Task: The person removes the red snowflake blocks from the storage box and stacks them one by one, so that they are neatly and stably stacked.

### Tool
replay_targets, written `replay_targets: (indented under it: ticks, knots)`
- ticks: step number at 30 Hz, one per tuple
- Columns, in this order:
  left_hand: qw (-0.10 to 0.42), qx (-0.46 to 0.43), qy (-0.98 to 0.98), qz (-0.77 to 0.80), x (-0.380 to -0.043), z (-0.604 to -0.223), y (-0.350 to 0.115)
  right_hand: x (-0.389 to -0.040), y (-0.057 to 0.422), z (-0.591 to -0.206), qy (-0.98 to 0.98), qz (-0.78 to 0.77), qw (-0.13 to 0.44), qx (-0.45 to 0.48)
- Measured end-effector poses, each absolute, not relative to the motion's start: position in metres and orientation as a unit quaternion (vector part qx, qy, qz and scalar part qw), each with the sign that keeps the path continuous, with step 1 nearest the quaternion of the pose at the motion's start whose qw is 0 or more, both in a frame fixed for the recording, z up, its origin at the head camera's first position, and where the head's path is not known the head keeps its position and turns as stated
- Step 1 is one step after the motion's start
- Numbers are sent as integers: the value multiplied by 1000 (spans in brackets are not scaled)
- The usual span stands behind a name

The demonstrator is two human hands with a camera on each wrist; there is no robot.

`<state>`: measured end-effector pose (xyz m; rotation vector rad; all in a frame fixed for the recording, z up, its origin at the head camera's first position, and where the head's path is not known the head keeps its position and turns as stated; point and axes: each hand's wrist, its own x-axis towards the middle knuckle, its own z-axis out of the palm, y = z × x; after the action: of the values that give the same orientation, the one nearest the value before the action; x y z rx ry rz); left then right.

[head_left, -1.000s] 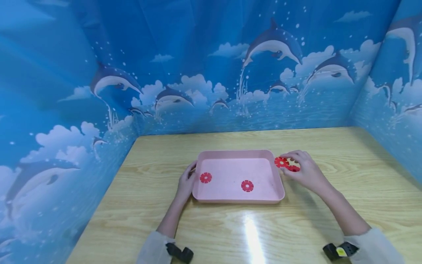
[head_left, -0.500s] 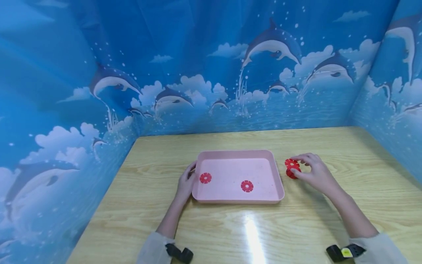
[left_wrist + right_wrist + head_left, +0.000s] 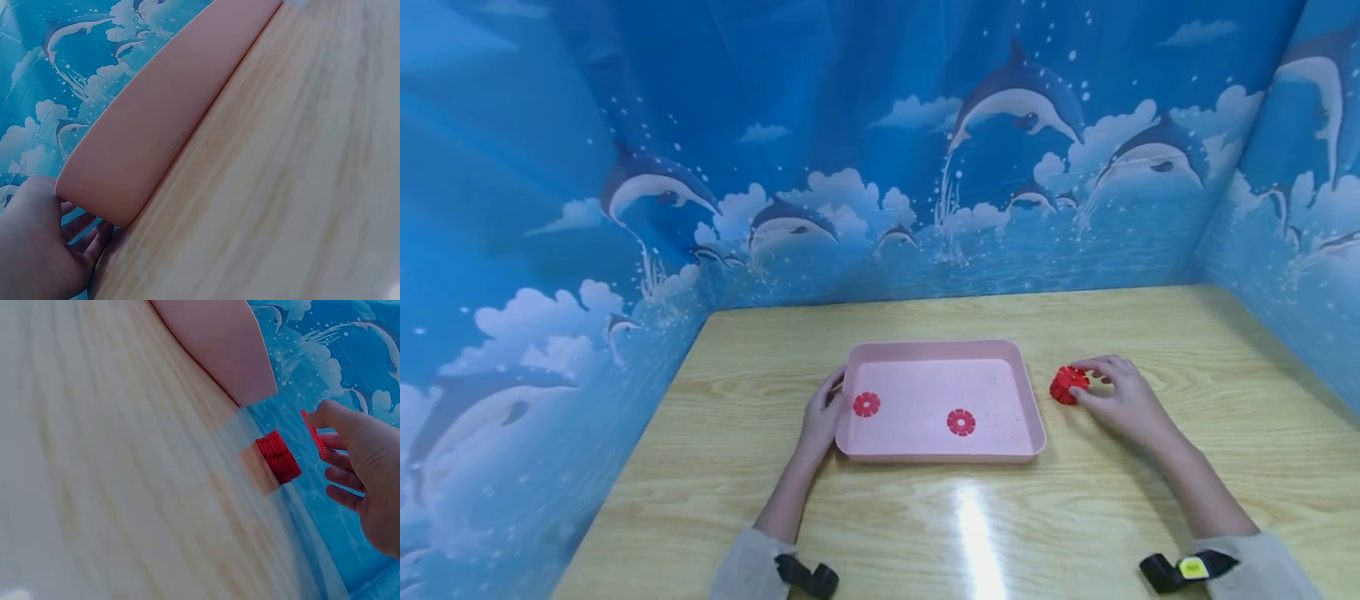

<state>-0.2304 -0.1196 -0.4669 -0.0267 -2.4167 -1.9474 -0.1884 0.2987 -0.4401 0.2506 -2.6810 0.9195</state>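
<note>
A shallow pink tray [image 3: 940, 400] stands on the table with two flat, notched red plastic discs in it, one disc [image 3: 867, 405] at left and another disc [image 3: 961, 422] nearer the front. At its left wall, my left hand [image 3: 822, 412] holds the tray; part of the thumb is hidden in the left wrist view. Just beyond the tray's right side, my right hand [image 3: 1123, 398] pinches a single red disc [image 3: 314, 434] between thumb and fingertips. Beside that disc rises a stack of red discs [image 3: 278, 457], with a visible gap between them in the right wrist view.
The wood-grain table [image 3: 760, 500] reaches to a blue backdrop [image 3: 850, 242] printed with dolphins, which closes off the back and both sides. Black wrist straps [image 3: 805, 575] sit on both light sleeves.
My right hand has moved right, from the tray's right rim to the stack of discs, holding the red disc. The left hand and the tray stay in place.
</note>
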Motion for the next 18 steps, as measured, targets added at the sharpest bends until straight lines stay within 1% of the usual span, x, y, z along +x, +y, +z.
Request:
replay_targets:
  ticks: [4, 18]
  knots:
    - [16, -8, -777, -629, -230, -467, -120, -189, 301, -445, -934, 316, 146, 85]
    - [20, -17, -778, -628, -231, -466, -120, -193, 299, -456, -929, 311, 169, 105]
